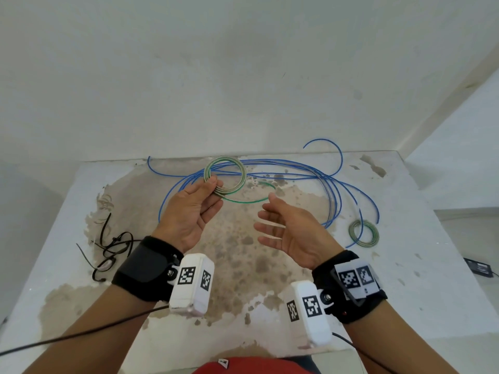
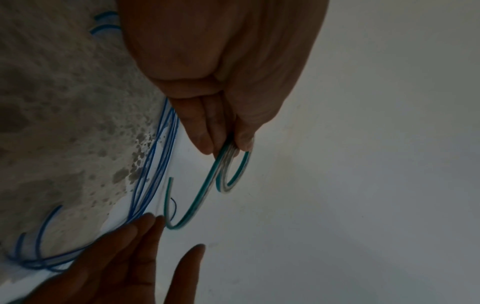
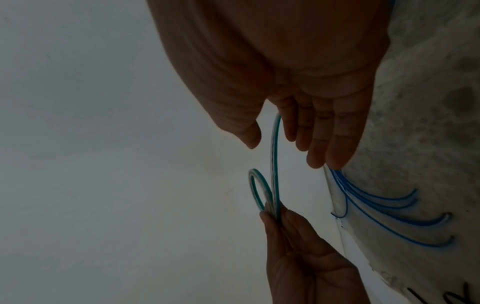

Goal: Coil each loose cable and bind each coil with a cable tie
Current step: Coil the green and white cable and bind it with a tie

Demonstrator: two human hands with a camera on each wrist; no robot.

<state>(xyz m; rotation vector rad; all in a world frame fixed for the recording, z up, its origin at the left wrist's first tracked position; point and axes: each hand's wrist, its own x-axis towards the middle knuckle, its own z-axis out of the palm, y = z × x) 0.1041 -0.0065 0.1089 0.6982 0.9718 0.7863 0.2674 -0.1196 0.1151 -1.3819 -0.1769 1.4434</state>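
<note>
Smooth, glossy plastic sheathing is seen on the green cable [image 1: 225,176] and blue cable [image 1: 291,175], matt black cloth on the wrist straps [image 1: 145,268], and worn, blotchy, rough paint on the table [image 1: 232,238].

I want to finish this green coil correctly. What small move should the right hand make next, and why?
Probably the right hand should take the loose green tail and lay it onto the coil. The left hand pinches the coil, but the tail hangs free and the right hand is open, holding nothing.
</note>
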